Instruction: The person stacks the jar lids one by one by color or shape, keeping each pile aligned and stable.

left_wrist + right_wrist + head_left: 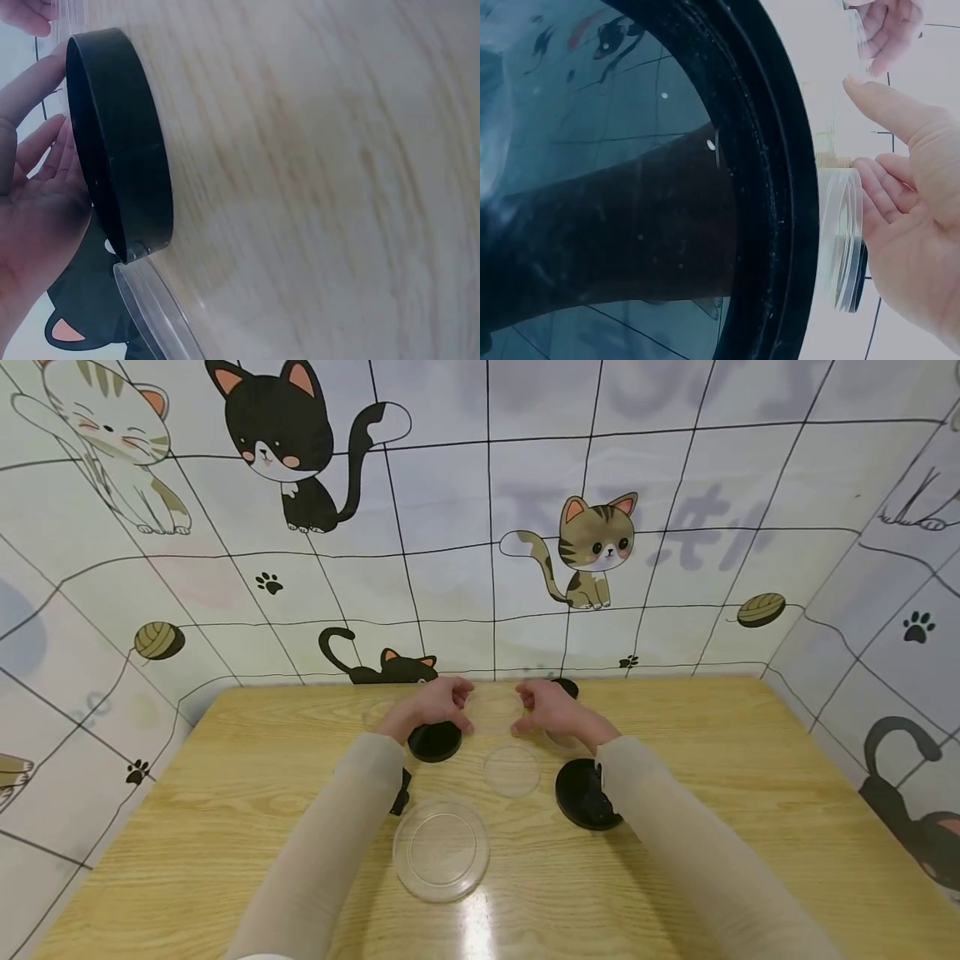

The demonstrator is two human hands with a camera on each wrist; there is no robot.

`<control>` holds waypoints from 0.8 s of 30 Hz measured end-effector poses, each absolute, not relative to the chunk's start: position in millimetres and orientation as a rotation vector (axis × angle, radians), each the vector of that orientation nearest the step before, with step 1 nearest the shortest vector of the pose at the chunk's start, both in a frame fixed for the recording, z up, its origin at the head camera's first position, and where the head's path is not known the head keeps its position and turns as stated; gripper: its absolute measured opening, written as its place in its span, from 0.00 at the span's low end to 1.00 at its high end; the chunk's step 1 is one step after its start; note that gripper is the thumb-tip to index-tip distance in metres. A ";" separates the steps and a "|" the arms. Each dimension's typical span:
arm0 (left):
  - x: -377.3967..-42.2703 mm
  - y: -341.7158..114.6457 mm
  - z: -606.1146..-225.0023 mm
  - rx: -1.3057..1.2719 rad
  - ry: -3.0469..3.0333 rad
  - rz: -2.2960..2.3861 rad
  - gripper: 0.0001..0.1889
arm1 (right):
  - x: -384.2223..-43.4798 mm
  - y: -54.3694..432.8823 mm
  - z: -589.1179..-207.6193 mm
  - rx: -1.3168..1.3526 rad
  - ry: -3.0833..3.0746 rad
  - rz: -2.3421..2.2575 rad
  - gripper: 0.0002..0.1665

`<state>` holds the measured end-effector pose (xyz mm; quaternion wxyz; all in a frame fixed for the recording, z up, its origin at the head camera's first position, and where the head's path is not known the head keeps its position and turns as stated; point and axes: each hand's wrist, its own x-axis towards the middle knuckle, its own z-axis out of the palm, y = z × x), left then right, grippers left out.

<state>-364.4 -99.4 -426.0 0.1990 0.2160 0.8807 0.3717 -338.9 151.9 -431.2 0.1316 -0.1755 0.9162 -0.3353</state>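
In the head view my left hand (442,700) and my right hand (551,706) face each other at the table's far edge. A faint clear round lid (492,710) lies between them. Thumbs and fingers stand apart with a gentle curve, and the right palm (922,247) shows nothing gripped. Under my left wrist is a black round lid (435,743); its deep rim (131,142) overlaps the left hand in the left wrist view. Close to my right fingers is a stack of clear rims (841,232). A larger black lid (585,795) sits partly beneath my right sleeve.
Nearer me lie a small clear disc (512,771) and a large clear lid (441,852). A black object (401,793) is mostly hidden by my left sleeve. Another black piece (567,687) shows behind my right hand. A cat-printed cloth (450,527) hangs behind the wooden table (720,843).
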 end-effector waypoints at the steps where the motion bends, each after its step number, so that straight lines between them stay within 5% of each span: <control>1: -364.9 -99.6 -426.2 0.601 2.460 1.048 0.41 | -339.4 151.6 -431.0 -0.506 2.657 -0.974 0.47; 24: -362.6 -104.1 -420.8 0.599 2.472 1.158 0.38 | -342.7 153.1 -432.9 -0.488 2.668 -1.068 0.46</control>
